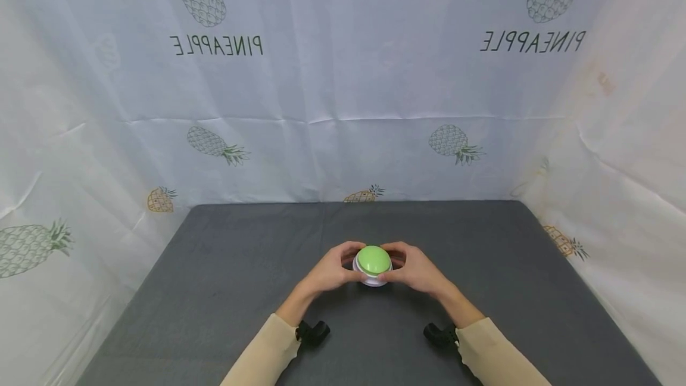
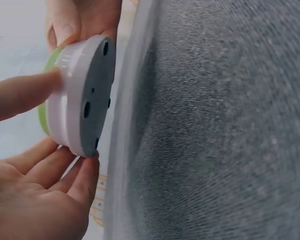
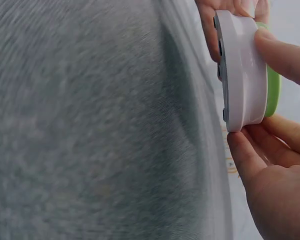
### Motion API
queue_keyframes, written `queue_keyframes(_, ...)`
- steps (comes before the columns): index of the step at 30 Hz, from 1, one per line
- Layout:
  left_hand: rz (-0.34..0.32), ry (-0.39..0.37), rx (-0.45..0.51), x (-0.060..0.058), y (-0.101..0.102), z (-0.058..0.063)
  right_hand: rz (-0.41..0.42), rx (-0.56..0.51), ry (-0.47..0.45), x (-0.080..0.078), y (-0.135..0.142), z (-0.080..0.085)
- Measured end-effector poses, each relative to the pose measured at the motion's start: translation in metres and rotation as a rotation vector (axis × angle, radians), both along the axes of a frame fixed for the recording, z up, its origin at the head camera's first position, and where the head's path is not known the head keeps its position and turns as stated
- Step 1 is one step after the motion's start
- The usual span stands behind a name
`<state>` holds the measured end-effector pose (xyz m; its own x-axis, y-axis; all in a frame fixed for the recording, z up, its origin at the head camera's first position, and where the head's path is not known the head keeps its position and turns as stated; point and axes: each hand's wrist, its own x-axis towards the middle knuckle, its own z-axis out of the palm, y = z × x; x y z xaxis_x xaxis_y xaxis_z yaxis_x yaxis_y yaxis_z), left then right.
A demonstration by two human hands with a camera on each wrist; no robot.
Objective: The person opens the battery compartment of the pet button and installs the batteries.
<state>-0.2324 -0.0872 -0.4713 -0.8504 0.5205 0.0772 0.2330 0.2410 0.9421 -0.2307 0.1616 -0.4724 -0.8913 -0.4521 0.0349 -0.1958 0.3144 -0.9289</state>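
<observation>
A round push button (image 1: 374, 260) with a glossy green dome on a white base is between both hands, just beyond the middle of the dark table. My left hand (image 1: 331, 271) grips its left side, thumb on the near edge and fingers around the far side. On the opposite side my right hand (image 1: 419, 271) holds it the same way. In the left wrist view, the button's grey underside (image 2: 96, 100) shows dark round spots and is raised off the tabletop. The white side wall (image 3: 247, 70) and a strip of green show in the right wrist view.
A dark grey cloth covers the table (image 1: 257, 237). White curtain (image 1: 332, 76) printed with pineapples hangs behind it and along both sides. Black wrist-camera mounts (image 1: 313, 333) sit under both beige sleeves (image 1: 265, 350).
</observation>
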Motion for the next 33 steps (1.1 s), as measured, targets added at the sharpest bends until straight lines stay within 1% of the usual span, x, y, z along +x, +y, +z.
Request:
queue_keyframes(3, 0.006, -0.038, 0.0, 0.001, 0.002, -0.002, 0.008, 0.014, 0.011, 0.0, 0.0, -0.006)
queue_keyframes(5, 0.018, -0.06, 0.001, 0.003, 0.004, -0.002, 0.007, 0.03, 0.017, -0.001, -0.001, -0.008)
queue_keyframes(10, 0.019, -0.083, -0.02, 0.003, 0.005, -0.005, -0.005, 0.071, 0.026, -0.001, -0.002, -0.011)
queue_keyframes(12, 0.017, -0.094, -0.041, 0.001, 0.005, -0.009, -0.004, 0.085, 0.03, -0.001, -0.003, -0.012)
queue_keyframes(16, 0.018, -0.101, -0.063, 0.001, 0.004, -0.011, 0.005, 0.103, 0.034, -0.001, -0.002, -0.013)
queue_keyframes(20, 0.014, -0.063, -0.084, 0.001, 0.002, -0.011, 0.028, 0.11, 0.041, -0.001, 0.001, -0.012)
queue_keyframes(23, 0.027, -0.016, -0.116, 0.003, -0.001, -0.008, 0.029, 0.119, 0.055, 0.0, 0.003, -0.008)
queue_keyframes(27, 0.079, 0.063, -0.204, 0.007, -0.006, 0.002, -0.033, 0.179, 0.09, 0.003, 0.008, -0.001)
queue_keyframes(30, 0.126, 0.131, -0.299, 0.011, -0.01, 0.008, -0.089, 0.254, 0.141, 0.007, 0.011, 0.005)
queue_keyframes(33, 0.166, 0.198, -0.386, 0.016, -0.016, 0.012, -0.131, 0.345, 0.203, 0.011, 0.014, 0.011)
